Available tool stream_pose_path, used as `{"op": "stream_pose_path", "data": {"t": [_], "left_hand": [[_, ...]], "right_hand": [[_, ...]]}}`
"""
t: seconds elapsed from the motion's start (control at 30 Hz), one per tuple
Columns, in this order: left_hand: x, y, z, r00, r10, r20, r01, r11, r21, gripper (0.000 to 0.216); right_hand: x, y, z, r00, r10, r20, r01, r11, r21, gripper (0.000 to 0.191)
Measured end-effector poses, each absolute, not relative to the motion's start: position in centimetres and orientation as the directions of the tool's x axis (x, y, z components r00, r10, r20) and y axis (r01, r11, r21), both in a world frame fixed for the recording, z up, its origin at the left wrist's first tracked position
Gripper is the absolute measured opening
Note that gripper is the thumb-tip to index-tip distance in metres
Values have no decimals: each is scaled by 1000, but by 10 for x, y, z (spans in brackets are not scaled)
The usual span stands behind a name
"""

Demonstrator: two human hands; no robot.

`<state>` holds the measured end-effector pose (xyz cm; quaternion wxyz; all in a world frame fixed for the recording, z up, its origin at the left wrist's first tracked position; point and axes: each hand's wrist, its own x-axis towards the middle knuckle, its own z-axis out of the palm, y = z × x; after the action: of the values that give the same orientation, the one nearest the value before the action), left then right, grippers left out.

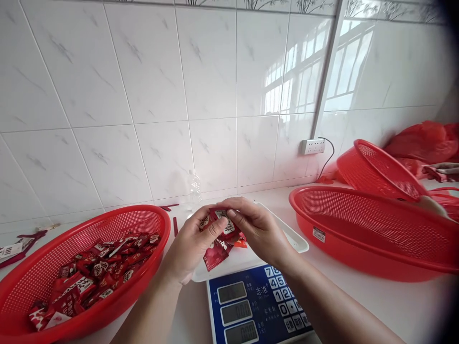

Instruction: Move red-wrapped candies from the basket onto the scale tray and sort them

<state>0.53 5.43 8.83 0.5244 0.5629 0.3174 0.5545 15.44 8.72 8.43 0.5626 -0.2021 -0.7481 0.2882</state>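
Observation:
My left hand [191,246] and my right hand [256,227] meet over the white tray [299,243] of a blue electronic scale [251,306]. Both pinch the same small bunch of red snack packets [224,224], thumbs on top. More red packets [217,253] hang or lie just below the hands, on the tray. To the left stands a red mesh basket [150,217] holding several of the same red packets [93,277].
A large red mesh basket [358,248] sits at the right, with another red basket [376,165] tilted behind it. Red plastic bags [423,143] lie at the far right. A wall socket [312,146] with a cable and a clear bottle [194,184] stand by the tiled wall.

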Motion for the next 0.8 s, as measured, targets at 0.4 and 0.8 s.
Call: {"op": "stream_pose_path", "data": {"t": [0.4, 0.8], "left_hand": [[-5, 37, 113, -67, 943, 326, -591, -300, 749, 16], [-16, 27, 120, -183, 893, 411, -490, -446, 749, 23]], "right_hand": [[200, 89, 86, -391, 853, 345, 659, 521, -543, 50], [225, 99, 77, -244, 909, 338, 881, 353, -315, 29]]}}
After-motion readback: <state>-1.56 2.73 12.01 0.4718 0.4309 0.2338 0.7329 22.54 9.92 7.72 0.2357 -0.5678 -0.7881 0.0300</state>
